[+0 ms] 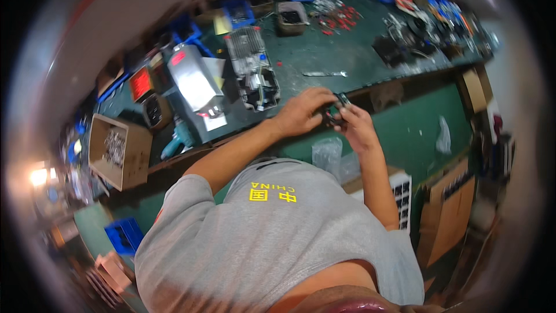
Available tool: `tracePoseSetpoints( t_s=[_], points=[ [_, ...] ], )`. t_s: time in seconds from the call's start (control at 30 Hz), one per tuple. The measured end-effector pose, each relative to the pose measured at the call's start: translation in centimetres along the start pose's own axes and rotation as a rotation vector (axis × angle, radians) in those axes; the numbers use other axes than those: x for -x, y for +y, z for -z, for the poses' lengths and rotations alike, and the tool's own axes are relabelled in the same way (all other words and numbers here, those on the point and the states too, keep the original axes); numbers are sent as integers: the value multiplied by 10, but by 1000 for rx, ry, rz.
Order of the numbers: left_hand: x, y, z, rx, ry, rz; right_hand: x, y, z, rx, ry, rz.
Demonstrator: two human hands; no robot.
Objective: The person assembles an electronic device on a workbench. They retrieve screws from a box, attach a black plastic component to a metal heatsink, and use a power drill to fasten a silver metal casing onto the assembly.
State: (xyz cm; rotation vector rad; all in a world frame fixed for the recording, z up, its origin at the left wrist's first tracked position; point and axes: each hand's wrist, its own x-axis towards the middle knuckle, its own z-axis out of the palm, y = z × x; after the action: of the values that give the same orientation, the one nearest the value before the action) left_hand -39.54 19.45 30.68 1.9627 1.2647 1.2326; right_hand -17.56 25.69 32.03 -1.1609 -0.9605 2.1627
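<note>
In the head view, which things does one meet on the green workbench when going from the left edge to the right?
Cardboard box of metal parts → silver metal housing → black assembly → left hand → small black part held by both hands → right hand → black components.

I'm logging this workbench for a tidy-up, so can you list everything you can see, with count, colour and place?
small part: one, black, held between both hands at the bench's front edge
workbench: one, green top, across the upper half
metal box: one, silver, bench left of centre
finned metal unit: one, silver, bench centre
open unit: one, black, just below the finned one
cardboard box: one, brown, holding metal parts, far left
power drill: one, teal, beside the cardboard box
hand tool: one, silver, lying flat above the hands
small connectors: many, red and silver, bench top right
plastic bags: a few, clear, under the bench
crate: one, blue, floor lower left
left hand: on the part
right hand: on the part
</note>
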Motion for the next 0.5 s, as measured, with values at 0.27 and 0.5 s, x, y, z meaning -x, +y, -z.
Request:
tracePoseSetpoints(
  t_s=[0.27, 0.5],
  points=[
    [49, -26, 43, 38, 151, 196, -41, 18, -75, 483, 0, 160],
    [74, -21, 63, -143, 379, 480, -84, 14, -140, 646, -493, 379]
  ],
)
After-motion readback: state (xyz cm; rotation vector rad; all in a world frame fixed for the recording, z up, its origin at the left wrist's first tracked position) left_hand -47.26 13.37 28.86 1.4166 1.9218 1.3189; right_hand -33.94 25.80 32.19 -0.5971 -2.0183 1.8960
